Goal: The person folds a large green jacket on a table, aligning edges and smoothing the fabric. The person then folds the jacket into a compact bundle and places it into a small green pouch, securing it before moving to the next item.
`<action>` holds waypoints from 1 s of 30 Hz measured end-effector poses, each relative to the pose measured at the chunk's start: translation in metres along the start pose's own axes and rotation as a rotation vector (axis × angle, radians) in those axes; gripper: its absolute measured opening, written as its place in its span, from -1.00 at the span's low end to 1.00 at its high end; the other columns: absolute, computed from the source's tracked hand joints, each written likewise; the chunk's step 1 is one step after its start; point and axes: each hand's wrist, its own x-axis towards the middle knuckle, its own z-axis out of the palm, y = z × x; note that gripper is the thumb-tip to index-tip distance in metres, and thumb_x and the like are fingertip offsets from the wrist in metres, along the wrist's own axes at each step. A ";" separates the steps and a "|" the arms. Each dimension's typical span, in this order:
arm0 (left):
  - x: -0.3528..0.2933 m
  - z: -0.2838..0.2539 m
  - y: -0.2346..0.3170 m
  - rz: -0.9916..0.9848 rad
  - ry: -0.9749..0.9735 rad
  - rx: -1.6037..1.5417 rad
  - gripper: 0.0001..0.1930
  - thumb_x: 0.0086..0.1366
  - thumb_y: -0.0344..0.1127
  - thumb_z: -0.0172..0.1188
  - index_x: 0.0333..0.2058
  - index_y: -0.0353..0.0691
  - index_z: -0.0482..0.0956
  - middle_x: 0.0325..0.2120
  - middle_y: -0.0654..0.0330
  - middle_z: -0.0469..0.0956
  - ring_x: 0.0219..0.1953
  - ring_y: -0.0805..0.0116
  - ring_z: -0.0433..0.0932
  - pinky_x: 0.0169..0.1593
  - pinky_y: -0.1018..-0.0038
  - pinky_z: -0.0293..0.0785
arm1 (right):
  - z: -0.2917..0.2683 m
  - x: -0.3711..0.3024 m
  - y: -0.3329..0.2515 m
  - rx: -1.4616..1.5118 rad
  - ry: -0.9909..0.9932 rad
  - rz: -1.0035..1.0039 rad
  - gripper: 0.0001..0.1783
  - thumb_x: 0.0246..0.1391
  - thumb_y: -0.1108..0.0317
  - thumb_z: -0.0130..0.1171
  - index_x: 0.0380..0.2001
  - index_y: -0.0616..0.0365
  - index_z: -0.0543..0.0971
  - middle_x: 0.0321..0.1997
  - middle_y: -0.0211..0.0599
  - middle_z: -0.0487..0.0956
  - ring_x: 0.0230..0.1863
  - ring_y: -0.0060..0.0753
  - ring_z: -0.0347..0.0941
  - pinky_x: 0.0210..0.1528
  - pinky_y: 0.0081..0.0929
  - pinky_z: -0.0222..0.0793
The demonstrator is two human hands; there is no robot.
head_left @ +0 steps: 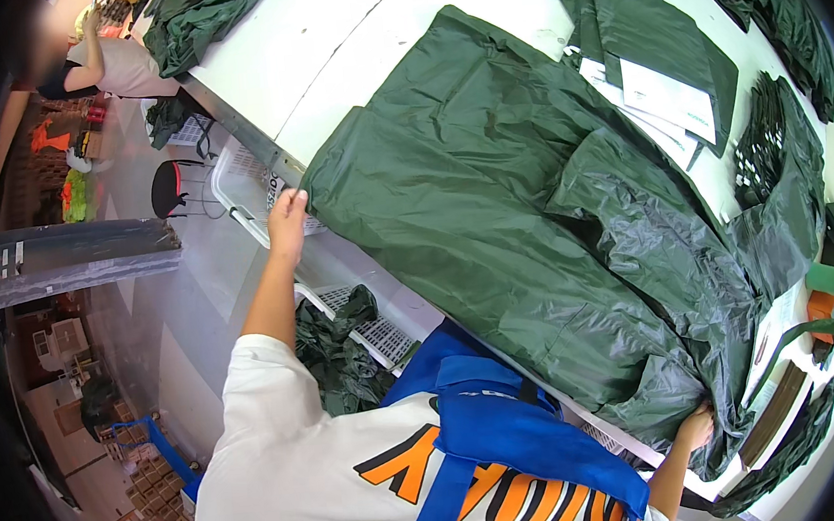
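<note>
A large dark green garment of thin, shiny fabric [490, 186] lies spread over the white table [321, 33], its near edge along the table's edge. My left hand [286, 220] pinches its left corner. At the other end, my right hand [695, 427] is closed on bunched fabric near the table edge, some fingers hidden by the folds. The right part of the garment is wrinkled and heaped; the left part lies flatter. Its exact kind is not clear from this side.
Beyond the garment lie flat green pieces [674, 35] with white papers [664, 99] on them. More green fabric [782, 163] is heaped at the right, by a green roll [830, 280]. White baskets [354, 329], one with green fabric, stand below the table edge. A person [123, 68] works at far left.
</note>
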 end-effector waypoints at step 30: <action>0.010 0.060 0.073 0.571 0.082 0.734 -0.54 0.20 -0.19 0.18 0.07 -0.13 0.36 0.10 -0.08 0.34 0.16 -0.06 0.29 0.16 0.17 0.25 | 0.005 0.001 0.009 0.042 -0.100 0.047 -0.36 0.27 -0.18 -0.31 0.00 0.14 0.47 -0.02 0.01 0.53 -0.02 0.12 0.44 -0.06 0.08 0.33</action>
